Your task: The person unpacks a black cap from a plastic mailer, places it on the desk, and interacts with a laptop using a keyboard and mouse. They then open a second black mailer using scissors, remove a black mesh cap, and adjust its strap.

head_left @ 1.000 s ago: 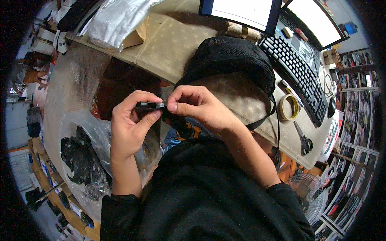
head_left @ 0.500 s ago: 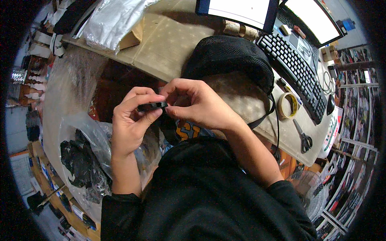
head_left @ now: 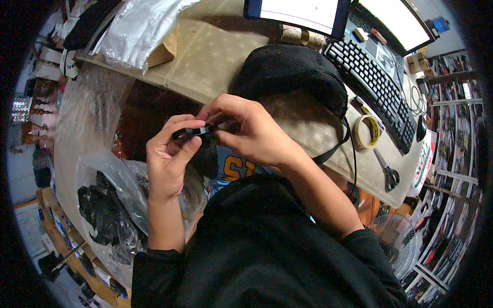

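A: Logging edges first. The desk (head_left: 215, 66) runs on a slant from upper left to lower right; its near edge passes just behind both hands. A black mesh bag (head_left: 287, 72) sits on it right behind the right hand (head_left: 251, 136), its thin black strap (head_left: 334, 149) looping down over the desk edge.

B: Open room?

A: Little on the desk side. Right of the bag lie a roll of tape (head_left: 368, 132), scissors (head_left: 387, 174) and a black keyboard (head_left: 377, 84), with two lit monitors (head_left: 303, 13) at the far rim. Silver plastic wrap (head_left: 138, 31) covers the upper left corner. Below the left hand (head_left: 167, 159) a clear plastic bag (head_left: 110, 205) holds dark items. The hands work in the gap between desk edge and torso, above the lap.

B: Grip, left?

A: Thumb and fingers pinched together on the left end of a small black part (head_left: 192, 132), held roughly level. Remaining fingers curled close under it.

B: Right?

A: Thumb and forefinger pressed onto the same part's right end; the other fingers arch over it, so that end is hidden. Fingertips of the two hands nearly meet.

B: Part's position?

A: Held in the air between the hands, in front of the bag, off the desk. Too small to tell its exact kind.
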Demonstrator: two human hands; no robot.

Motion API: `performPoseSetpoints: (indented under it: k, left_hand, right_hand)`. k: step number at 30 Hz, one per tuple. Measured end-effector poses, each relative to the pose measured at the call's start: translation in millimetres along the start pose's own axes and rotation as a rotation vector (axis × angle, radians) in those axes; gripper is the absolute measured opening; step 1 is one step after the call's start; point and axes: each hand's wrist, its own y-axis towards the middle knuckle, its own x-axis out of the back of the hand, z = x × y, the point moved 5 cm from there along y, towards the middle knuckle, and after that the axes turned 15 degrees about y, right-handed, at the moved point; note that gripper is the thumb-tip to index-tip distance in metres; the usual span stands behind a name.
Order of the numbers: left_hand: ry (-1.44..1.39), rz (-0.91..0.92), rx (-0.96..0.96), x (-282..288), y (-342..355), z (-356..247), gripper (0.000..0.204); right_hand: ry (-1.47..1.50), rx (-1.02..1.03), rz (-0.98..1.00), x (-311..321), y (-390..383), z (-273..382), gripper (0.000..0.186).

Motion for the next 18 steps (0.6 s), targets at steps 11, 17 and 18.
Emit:
performPoseSetpoints:
  k: [11, 17, 18]
  left_hand:
    - [-0.068, -0.038, 0.047, -6.6, -12.6, -10.1, 0.055]
    - [0.051, -0.066, 0.072, -14.9, -11.6, -14.5, 0.051]
    - [0.08, -0.087, 0.095, -15.4, -12.2, -15.3, 0.048]
  right_hand:
    - [-0.186, 0.198, -0.215, 12.3, -7.3, 8.4, 0.015]
    - [-0.18, 0.263, -0.159, 5.4, -12.4, 10.4, 0.021]
    - [-0.219, 0.251, -0.148, 3.4, -15.3, 11.4, 0.022]
